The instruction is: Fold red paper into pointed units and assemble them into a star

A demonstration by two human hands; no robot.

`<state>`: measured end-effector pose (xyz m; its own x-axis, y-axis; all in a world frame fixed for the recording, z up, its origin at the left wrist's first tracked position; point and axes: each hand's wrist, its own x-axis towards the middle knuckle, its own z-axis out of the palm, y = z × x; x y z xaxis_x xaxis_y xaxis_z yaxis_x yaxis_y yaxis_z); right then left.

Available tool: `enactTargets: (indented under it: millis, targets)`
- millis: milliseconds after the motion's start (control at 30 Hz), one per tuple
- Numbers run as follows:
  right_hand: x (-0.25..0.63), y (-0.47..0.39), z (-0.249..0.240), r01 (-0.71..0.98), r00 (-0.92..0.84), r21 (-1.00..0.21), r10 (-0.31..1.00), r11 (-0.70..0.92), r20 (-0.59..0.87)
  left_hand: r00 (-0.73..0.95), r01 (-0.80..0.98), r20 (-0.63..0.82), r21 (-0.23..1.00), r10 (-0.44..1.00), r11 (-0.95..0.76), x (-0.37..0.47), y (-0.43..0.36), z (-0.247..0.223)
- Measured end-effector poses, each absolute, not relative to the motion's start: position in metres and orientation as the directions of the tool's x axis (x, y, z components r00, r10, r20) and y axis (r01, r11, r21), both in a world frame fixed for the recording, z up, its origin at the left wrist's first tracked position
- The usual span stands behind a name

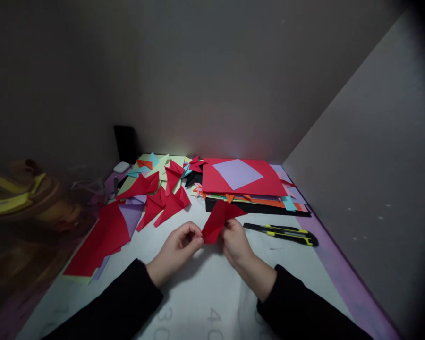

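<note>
A piece of folded red paper (217,219) is held up a little above the mat, with one pointed flap stretching to the right. My right hand (235,243) grips its lower right side, thumb and fingers closed on it. At its lower left corner, my left hand (180,243) has thumb and fingertips drawn together on the edge. Several folded red paper pieces (173,205) lie just beyond my left hand. To the right of my right hand rests a black and yellow utility knife (283,233).
Red and purple sheets (99,241) lie at the left. At the back right, a red sheet (212,177) with a purple square (238,174) tops a paper stack. A black upright object (125,144) and a white case (121,167) stand back left. Walls border the table.
</note>
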<state>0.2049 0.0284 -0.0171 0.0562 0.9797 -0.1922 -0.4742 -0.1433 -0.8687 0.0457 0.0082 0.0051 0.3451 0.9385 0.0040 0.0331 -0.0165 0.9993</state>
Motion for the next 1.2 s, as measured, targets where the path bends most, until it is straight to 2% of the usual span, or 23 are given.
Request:
enactTargets:
  millis: [100, 167, 267, 400, 600, 800, 933, 1033, 1200]
  targets:
    - [0.203, 0.029, -0.021, -0.488, 0.121, -0.867, 0.976, -0.100, -0.180, 0.295, 0.196, 0.188, 0.948, 0.937, -0.252, 0.045, 0.008, 0.007]
    - [0.202, 0.028, -0.021, -0.492, 0.099, -0.865, 0.980, -0.101, -0.171, 0.235, 0.263, 0.274, 0.906, 0.933, -0.333, 0.045, 0.008, 0.004]
    - [0.201, 0.025, -0.019, -0.489, -0.005, -0.859, 0.985, -0.152, -0.171, 0.131, 0.261, 0.303, 0.908, 0.944, -0.328, 0.046, 0.011, -0.003]
    - [0.200, 0.022, -0.016, -0.486, -0.075, -0.851, 0.980, -0.198, -0.185, 0.060, 0.134, 0.270, 0.952, 0.961, -0.276, 0.046, 0.012, -0.008]
    - [0.201, 0.023, -0.012, -0.560, -0.032, -0.798, 0.969, -0.221, -0.246, 0.162, 0.302, 0.356, 0.870, 0.920, -0.389, 0.044, 0.010, -0.002]
    - [0.203, 0.025, -0.010, -0.571, -0.037, -0.790, 0.968, -0.225, -0.249, 0.064, 0.314, 0.275, 0.907, 0.959, -0.281, 0.047, 0.009, -0.001]
    - [0.202, 0.022, -0.009, -0.515, -0.085, -0.822, 0.969, -0.243, -0.234, 0.009, 0.219, 0.104, 0.970, 0.995, -0.103, 0.048, 0.010, 0.000]
    - [0.200, 0.019, -0.011, -0.459, -0.127, -0.852, 0.967, -0.253, -0.219, 0.006, 0.167, -0.019, 0.986, 1.000, 0.018, 0.049, 0.009, 0.001]
    - [0.197, 0.018, -0.015, -0.439, -0.054, -0.863, 0.966, -0.250, -0.253, 0.065, 0.152, -0.075, 0.986, 0.995, 0.064, 0.053, 0.008, 0.001]
